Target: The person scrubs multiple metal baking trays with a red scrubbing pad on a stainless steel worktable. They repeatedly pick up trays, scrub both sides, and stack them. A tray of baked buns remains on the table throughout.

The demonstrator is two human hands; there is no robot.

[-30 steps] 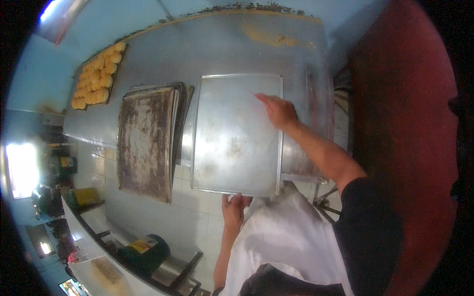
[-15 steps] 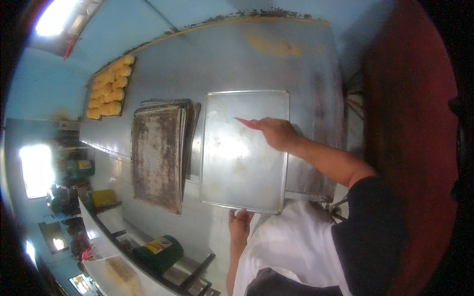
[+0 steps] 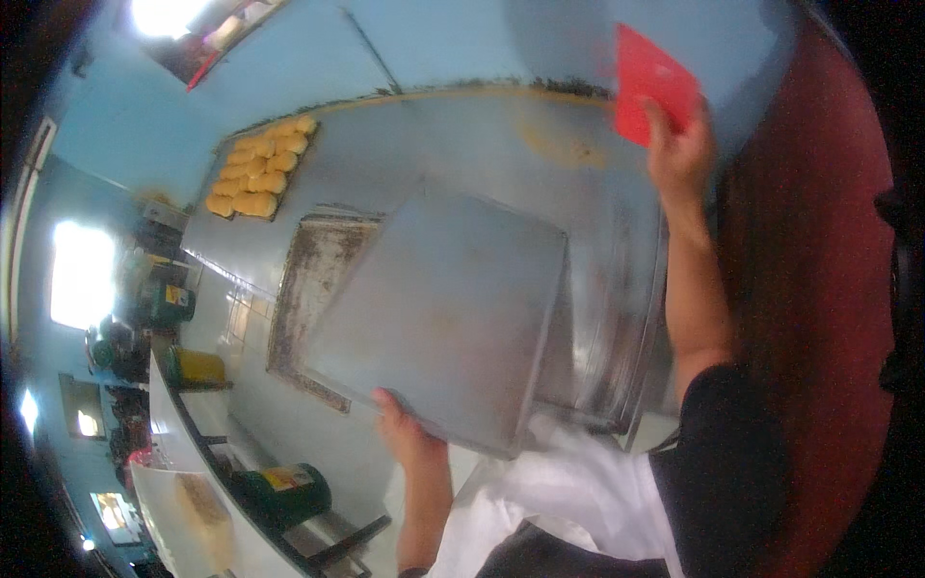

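My left hand (image 3: 412, 441) grips the near edge of a shiny metal baking tray (image 3: 448, 308), its thumb on top and the other fingers hidden below the rim. The tray is tilted and turned, slightly blurred, and it partly covers a stack of stained baking trays (image 3: 313, 275) at its left. My right hand (image 3: 682, 154) is raised at the far right, away from the tray, closed around a flat red dough scraper (image 3: 655, 82) that shows against the blue wall.
A tray of golden bread rolls (image 3: 255, 173) stands at the far left of the metal table (image 3: 405, 135). The blue wall (image 3: 453, 39) runs behind it. Lower left are a white counter (image 3: 178, 433), a dark green bucket (image 3: 289, 496) and a yellow container (image 3: 198, 366).
My right hand has lifted the scraper off the tray, up and to the right. My left hand now grips the tray, which has turned and shifted left over the stack.
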